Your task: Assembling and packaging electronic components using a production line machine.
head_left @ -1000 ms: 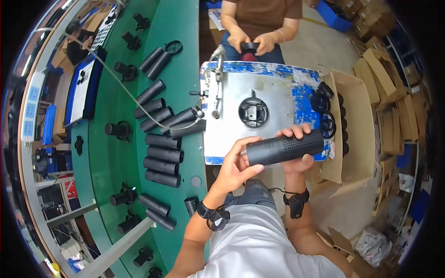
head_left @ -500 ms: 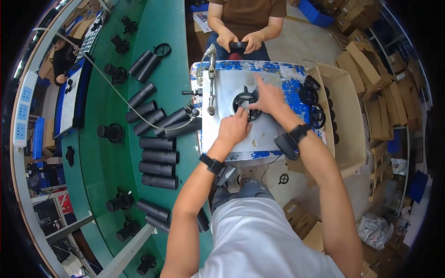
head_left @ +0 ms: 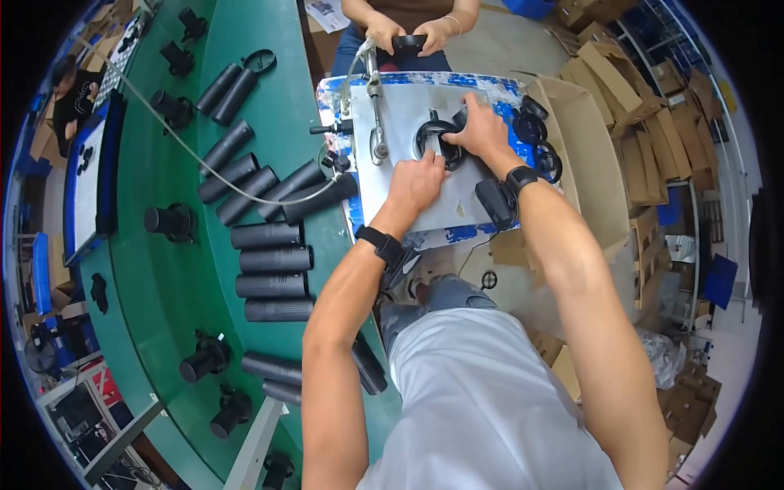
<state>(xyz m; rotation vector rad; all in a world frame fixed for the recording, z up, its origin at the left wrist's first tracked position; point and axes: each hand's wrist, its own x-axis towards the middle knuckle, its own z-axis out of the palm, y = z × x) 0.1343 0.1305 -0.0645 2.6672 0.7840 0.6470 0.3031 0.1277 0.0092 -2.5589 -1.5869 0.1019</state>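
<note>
A black ring-shaped part (head_left: 425,131) with an open middle lies on the metal plate (head_left: 400,106) of the small worktable. At its near side, the bent fingers of my left hand (head_left: 418,184) press together on the part, close to a small pale piece in the ring's middle. My right hand (head_left: 485,131) grips the ring's right side, thumb inward and fingers curled; its fingertips are partly hidden. Left of the ring stands a metal lever clamp (head_left: 376,114) with a black handle, apart from both hands.
Several black tubes (head_left: 269,261) lie on the green bench (head_left: 208,286) at my left. More black rings (head_left: 529,127) sit at the table's right edge beside a cardboard box (head_left: 600,175). Across the table, another person's hands (head_left: 408,34) hold a black part.
My right hand's index finger was stretched out away from the ring; now the hand is curled over its right side. My left hand stays at the near side. The whole view has shifted.
</note>
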